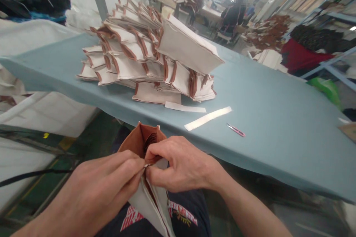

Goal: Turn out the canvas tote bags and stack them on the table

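Note:
A brown and cream sewn piece (132, 139) rests over my lap in front of the table edge, its brown inside facing up. My left hand (108, 181) pinches its seam from the left. From the right, my right hand (175, 163) pinches the same seam with thumb and forefinger, its fingertips almost touching those of the left. The cream side of the piece hangs down below both hands. What lies right between the fingertips is mostly hidden.
On the blue table (267, 118) lies a big pile of cream pieces with brown edges (128, 64). Nearer are two pale strips (208, 118) and small pink-handled snips (236, 130). A person (233, 16) sits in the background. White containers (50, 111) stand at the left.

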Demonstrator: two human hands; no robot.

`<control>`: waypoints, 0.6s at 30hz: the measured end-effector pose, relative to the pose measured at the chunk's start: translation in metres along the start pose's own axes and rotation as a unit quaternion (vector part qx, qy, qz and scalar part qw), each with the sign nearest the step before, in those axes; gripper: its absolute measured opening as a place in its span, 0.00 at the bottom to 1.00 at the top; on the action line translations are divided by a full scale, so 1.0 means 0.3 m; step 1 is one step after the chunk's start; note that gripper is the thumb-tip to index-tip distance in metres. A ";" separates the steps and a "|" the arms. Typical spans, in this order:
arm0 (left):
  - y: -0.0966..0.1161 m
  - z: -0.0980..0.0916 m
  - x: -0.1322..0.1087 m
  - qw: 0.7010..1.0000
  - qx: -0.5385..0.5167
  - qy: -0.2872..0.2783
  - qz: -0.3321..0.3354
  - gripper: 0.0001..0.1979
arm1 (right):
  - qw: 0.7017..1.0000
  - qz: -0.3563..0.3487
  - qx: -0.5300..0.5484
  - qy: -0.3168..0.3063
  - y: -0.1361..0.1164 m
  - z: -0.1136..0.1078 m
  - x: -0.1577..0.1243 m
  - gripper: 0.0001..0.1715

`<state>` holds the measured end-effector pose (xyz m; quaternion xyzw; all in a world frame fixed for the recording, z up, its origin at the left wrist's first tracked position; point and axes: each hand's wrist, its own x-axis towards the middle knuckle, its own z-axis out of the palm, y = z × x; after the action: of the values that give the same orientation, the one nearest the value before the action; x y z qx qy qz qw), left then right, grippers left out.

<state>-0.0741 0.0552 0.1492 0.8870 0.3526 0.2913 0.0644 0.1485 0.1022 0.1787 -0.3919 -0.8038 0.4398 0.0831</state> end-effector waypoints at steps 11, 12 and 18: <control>-0.079 0.071 -0.208 0.998 0.040 -0.002 0.058 0.22 | 0.963 0.014 0.267 -0.022 0.093 0.082 0.027 0.05; -0.090 0.075 -0.220 0.996 0.048 -0.013 0.071 0.24 | 0.954 0.019 0.297 -0.026 0.101 0.094 0.029 0.06; -0.112 0.072 -0.246 0.991 0.065 -0.045 0.103 0.27 | 0.902 0.054 0.423 -0.066 0.111 0.125 0.032 0.13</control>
<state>-0.1246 0.0332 0.0859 0.9333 0.2740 0.2322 -0.0080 0.1427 0.0951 0.1284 -0.3329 -0.5231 0.7674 0.1637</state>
